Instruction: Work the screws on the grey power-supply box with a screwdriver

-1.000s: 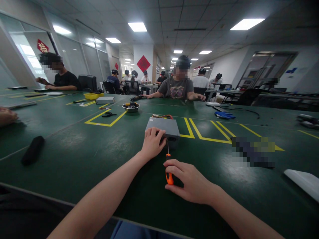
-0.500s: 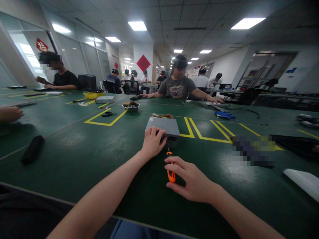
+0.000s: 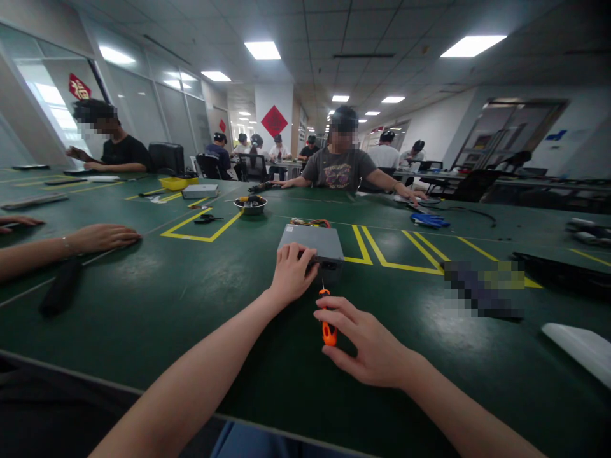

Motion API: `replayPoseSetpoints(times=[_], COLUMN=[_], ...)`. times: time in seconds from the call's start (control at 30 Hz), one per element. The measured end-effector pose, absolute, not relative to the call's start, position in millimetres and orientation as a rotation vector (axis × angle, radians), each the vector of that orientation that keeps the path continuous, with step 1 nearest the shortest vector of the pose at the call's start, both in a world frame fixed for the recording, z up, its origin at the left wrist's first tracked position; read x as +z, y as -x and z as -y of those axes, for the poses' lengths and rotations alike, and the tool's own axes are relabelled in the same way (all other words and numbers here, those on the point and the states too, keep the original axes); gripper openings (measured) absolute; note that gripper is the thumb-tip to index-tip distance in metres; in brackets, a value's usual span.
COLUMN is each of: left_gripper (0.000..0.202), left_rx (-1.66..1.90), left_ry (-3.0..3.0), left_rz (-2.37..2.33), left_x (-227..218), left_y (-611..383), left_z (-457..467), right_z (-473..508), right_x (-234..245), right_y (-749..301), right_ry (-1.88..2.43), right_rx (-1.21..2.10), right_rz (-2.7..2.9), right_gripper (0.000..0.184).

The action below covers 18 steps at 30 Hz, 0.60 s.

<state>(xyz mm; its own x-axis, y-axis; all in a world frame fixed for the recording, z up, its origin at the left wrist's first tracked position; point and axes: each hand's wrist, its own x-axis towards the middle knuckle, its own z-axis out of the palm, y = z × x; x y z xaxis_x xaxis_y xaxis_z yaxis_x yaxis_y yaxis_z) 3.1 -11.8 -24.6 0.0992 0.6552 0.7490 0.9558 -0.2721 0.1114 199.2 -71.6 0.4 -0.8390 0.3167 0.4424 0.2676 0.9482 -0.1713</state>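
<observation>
A grey metal computer power supply (image 3: 324,240) lies on the green table in front of me, its socket side facing me and coloured wires behind it. My left hand (image 3: 292,272) grips its near left corner, fingers over the top and thumb at the front side. Below and to the right, my right hand (image 3: 370,346) holds an orange-and-black screwdriver (image 3: 329,334) between fingers and thumb. The screwdriver's thin shaft points away from me, toward the front side of the power supply; whether its tip touches is too small to tell.
Beyond the power supply stands a metal bowl (image 3: 251,208) with tools, near a yellow tray (image 3: 177,183). Blue gloves (image 3: 430,220) lie at the right rear. A co-worker's hand (image 3: 102,238) rests at the left by a black object (image 3: 62,292). Another person sits opposite.
The screwdriver and my right hand's fingers have shifted slightly, with the thumb higher. My left hand stays put. A co-worker's hand has slid further in from the left.
</observation>
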Motion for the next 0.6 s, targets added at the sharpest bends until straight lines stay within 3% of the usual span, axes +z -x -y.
replayPoseSetpoints(times=[0.27, 0.43, 0.6], left_gripper=[0.026, 0.026, 0.027], left_rx=[-1.015, -1.002, -0.997], left_ry=[1.979, 1.976, 1.979], left_rz=[1.573, 1.581, 1.58], left_x=[-24.3, -24.7, -24.6], left_y=[-3.0, -3.0, -3.0], left_z=[12.4, 12.2, 11.9], right_z=[67.5, 71.1, 70.8], right_x=[-9.7, -0.9, -4.5], right_y=[-193.9, -198.0, -196.5], right_ry=[0.44, 0.446, 0.411], right_rx=[0.146, 0.199, 0.091], right_rz=[2.579, 2.634, 2.638], right_gripper=[0.032, 0.042, 0.036])
